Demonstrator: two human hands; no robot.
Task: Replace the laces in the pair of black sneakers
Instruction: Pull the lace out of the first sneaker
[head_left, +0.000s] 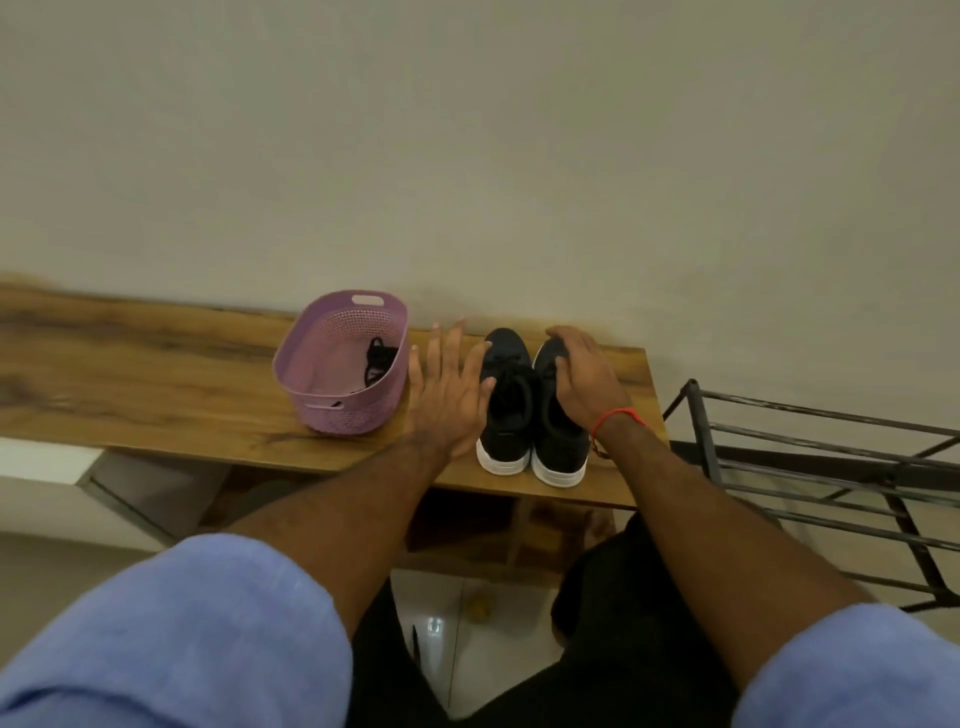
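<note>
Two black sneakers with white soles stand side by side on a wooden bench (156, 374), heels toward me. The left sneaker (506, 410) has dark laces over its tongue. My left hand (449, 387) lies flat with straight, spread fingers beside that shoe, its thumb touching the shoe's side. My right hand (584, 374) rests on top of the right sneaker (561, 447), fingers curved over its front part. A lilac perforated basket (317, 395) stands left of my left hand and holds a bundle of black laces (378, 358).
The bench stands against a plain wall. Its right end lies just past the right sneaker. A black metal rack (831, 467) stands to the right of the bench. Pale tiled floor (467, 623) shows below, between my knees.
</note>
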